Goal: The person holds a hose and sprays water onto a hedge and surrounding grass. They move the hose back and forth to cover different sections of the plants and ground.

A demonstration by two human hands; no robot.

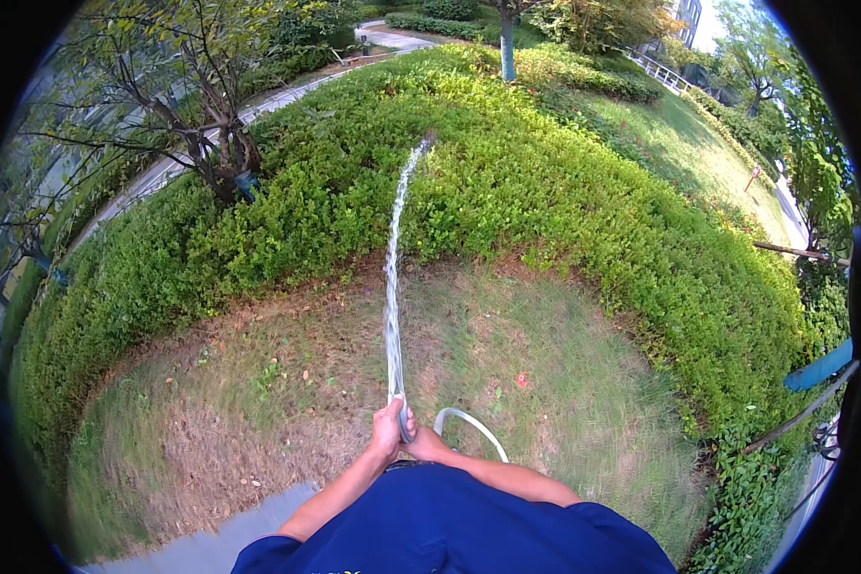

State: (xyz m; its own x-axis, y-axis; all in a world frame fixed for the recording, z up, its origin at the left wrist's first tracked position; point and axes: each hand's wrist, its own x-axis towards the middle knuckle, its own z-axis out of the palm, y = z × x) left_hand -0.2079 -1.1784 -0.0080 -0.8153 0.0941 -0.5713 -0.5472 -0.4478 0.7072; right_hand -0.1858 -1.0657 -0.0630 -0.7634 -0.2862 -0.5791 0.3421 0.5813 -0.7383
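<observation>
Both my hands are on a pale grey hose (pixel 404 423) in front of my body. My left hand (pixel 384 432) grips it near its mouth, with the thumb by the outlet. Just below and to the right, my right hand (pixel 427 444) wraps the same hose, its fingers partly hidden behind it. A stream of water (pixel 393 301) shoots forward from the mouth and comes down on the low green hedge (pixel 516 194). To the right of my hands, a pale loop of the hose (pixel 477 423) curves down and passes behind my right forearm.
Patchy grass (pixel 545 344) lies between me and the hedge. A grey paved strip (pixel 258 527) runs at lower left. A branching tree (pixel 219 143) stands in the hedge at left, and a blue-wrapped trunk (pixel 507 50) beyond it. Wooden poles (pixel 803 405) lean at right.
</observation>
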